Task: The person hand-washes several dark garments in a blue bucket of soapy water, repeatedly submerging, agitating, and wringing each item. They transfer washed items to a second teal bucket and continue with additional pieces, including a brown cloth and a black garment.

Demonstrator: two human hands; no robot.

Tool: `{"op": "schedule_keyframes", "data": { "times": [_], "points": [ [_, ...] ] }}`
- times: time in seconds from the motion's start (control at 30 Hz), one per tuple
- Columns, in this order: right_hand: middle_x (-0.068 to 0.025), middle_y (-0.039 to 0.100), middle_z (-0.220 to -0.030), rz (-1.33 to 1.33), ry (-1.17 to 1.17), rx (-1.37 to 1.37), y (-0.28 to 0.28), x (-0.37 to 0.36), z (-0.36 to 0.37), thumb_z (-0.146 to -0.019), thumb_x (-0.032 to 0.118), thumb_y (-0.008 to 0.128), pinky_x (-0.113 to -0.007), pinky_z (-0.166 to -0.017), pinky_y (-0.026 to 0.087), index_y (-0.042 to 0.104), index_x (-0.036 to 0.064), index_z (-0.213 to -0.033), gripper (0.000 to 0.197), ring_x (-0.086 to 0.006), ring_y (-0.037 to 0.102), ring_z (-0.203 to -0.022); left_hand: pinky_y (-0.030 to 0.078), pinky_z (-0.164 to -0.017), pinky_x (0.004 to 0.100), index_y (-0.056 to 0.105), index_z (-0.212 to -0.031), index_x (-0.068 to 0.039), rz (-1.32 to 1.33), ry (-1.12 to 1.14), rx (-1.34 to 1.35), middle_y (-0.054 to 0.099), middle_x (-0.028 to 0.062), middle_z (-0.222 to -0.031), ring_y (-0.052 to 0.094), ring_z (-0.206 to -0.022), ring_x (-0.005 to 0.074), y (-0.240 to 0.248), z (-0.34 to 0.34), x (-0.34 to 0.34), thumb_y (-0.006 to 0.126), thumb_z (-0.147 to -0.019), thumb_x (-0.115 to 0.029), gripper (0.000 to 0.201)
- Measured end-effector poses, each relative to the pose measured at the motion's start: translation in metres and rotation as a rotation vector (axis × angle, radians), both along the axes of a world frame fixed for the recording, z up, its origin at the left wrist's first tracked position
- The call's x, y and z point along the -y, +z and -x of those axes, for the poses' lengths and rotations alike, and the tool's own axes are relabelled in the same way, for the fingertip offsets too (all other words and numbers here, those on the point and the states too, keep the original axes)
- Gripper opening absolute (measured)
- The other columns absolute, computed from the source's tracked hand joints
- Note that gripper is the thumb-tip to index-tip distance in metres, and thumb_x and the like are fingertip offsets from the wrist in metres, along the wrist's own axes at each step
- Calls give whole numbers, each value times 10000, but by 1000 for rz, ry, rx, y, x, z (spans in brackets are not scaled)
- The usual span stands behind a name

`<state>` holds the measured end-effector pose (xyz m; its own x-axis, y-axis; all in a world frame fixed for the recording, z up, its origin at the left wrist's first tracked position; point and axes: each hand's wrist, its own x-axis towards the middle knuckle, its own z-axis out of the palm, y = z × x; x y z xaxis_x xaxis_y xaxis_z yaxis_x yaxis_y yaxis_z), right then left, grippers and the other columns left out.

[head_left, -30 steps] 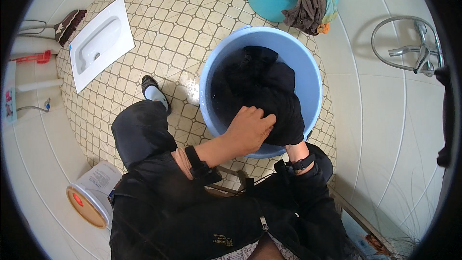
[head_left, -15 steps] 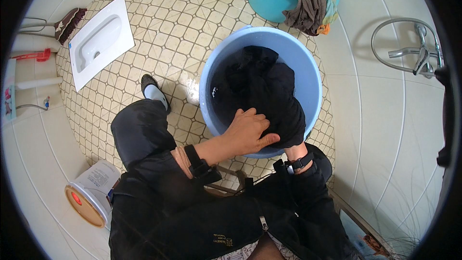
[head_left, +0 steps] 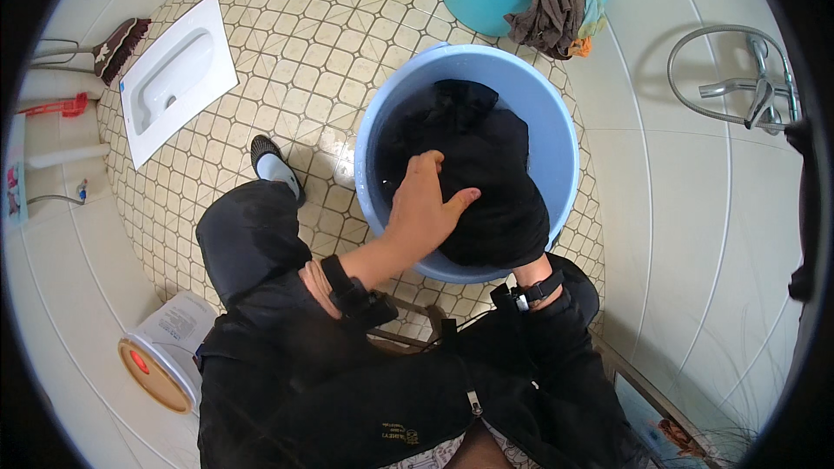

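Observation:
A black garment (head_left: pixel 491 178) lies bunched inside a round blue basin (head_left: pixel 556 143) in front of me. My left hand (head_left: pixel 424 208) is over the near left part of the cloth, thumb spread away from the fingers, with nothing gripped. Whether its fingertips touch the fabric I cannot tell. At the near right rim, my right hand (head_left: pixel 532 273) goes in under the garment. Only the wrist and heel of that hand show; its fingers are covered by the black cloth.
Beyond the basin stands a turquoise bucket (head_left: pixel 473 4) with a brown cloth (head_left: pixel 552 9) over its rim. A squat toilet (head_left: pixel 180 82) is set in the tiled floor at left. A shower tap (head_left: pixel 760 91) juts from the right wall. A white tub (head_left: pixel 165 352) sits near left.
My left hand has moved away from me and slightly left over the cloth, and has turned so its fingers point farther forward. The right hand stays under the garment.

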<state>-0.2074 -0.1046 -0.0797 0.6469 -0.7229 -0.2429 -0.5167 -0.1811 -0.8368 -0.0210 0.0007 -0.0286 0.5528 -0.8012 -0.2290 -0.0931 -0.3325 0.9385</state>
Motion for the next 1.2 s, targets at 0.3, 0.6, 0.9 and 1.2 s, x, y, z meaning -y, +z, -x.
{"op": "schedule_keyframes", "data": {
  "times": [0.3,0.6,0.9,1.2],
  "points": [
    [-134,422,-1453,361,310,-63,-15,0,-9,-913,245,643,-344,-1143,268,432,82,-1417,569,-283,378,-1351,466,-740,327,578,-911,35,22,45,-169,602,162,-899,584,-783,287,-18,3,-1,685,-764,-29,193],
    [-118,481,-1397,144,220,-27,6,-5,-19,-923,255,636,-350,-1118,312,471,89,-1380,513,-273,440,-1300,395,-909,259,502,-1110,3,272,-267,-711,567,81,-1045,530,-1005,148,-20,-2,2,513,-804,62,312],
    [-131,517,-1352,-56,20,-58,-4,-14,-24,-884,226,659,-346,-1027,409,504,76,-1345,509,-251,509,-1212,431,-837,435,521,-1236,-16,287,-418,517,499,167,-1159,494,-1040,375,16,10,-14,676,-664,-89,598],
    [-130,555,-1290,106,95,55,25,-45,-35,-894,232,652,-331,-961,438,548,46,-1291,450,-233,531,-1136,443,-930,479,394,-1321,19,-16,-468,377,461,233,-1281,484,-1105,455,-6,9,-12,748,-610,-47,797]
  ]
}}
